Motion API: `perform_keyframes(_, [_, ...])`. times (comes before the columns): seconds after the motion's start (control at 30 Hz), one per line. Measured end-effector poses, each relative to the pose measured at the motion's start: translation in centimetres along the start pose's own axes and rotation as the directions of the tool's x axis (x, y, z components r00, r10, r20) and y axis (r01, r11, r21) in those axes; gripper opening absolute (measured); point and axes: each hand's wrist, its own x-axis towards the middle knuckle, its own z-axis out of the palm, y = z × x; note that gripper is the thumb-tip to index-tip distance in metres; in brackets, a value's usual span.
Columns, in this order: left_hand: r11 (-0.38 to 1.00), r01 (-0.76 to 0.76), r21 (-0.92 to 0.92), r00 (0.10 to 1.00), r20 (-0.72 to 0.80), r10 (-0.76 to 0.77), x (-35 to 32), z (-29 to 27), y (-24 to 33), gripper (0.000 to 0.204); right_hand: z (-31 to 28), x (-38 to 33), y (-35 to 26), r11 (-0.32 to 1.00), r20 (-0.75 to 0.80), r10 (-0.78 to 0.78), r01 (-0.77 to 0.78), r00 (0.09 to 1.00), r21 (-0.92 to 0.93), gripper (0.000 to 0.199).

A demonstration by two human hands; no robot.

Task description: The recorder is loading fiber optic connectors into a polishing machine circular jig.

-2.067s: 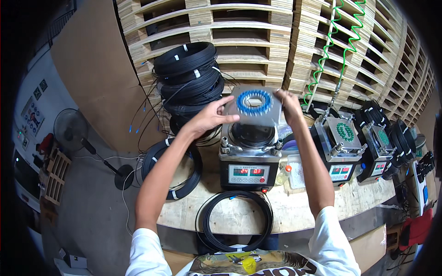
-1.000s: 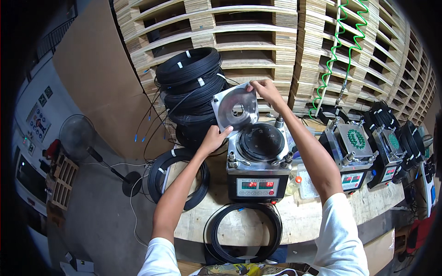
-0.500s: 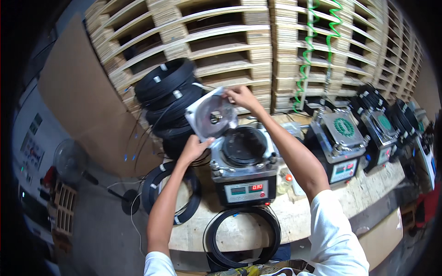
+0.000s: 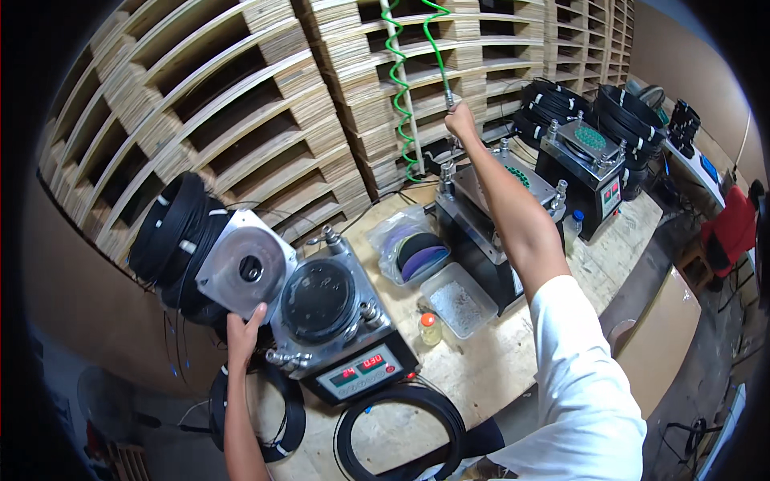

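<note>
At the far left, a stack of black cable coils [image 4: 172,240] is standing before the wooden pallets [image 4: 241,104]. Just right of it, the left hand [image 4: 243,333] is clamping the near corner of a square metal plate [image 4: 220,264], its thumb pressing on the upper face. The plate is tilting up beside the left machine, its round recess and central hole facing the viewer; whether it is touching the machine, I cannot tell. A flat black coil [image 4: 294,413] is lying below that hand.

The left polishing machine [image 4: 357,373] is showing red digits, and a round black disc [image 4: 318,298] is sitting on its top. On the near worktop [image 4: 513,373], a cable ring [image 4: 451,417] is lying in front of it. To the right, a clear bag [image 4: 385,232] with dark discs, an orange-capped bottle [image 4: 430,330] and a plastic tub [image 4: 459,303] of white bits are resting.

Farther right, the right hand [image 4: 460,120] is closing around the metal fitting [image 4: 450,99] of a green coiled hose [image 4: 437,56], above a middle machine [image 4: 465,228]. A right machine [image 4: 589,192] is standing beyond, its top plate bearing a green ring.
</note>
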Motion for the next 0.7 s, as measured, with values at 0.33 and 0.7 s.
perform_keyframes(0.33, [0.974, 0.217, 0.061, 0.976, -0.006, -0.217, -0.5, -0.5, 0.3, 0.044, 5.5, 7.9, 3.7, 0.937, 0.269, 0.254, -0.167, 0.929, -0.305, 0.055])
perform_keyframes(0.7, [0.996, 0.055, 0.075, 0.993, -0.110, -0.047, -1.5, -0.1, 0.3, 0.035, 0.9, -4.5, -7.7, 0.920, 0.370, -0.393, 0.356, 0.842, 0.166, 0.051])
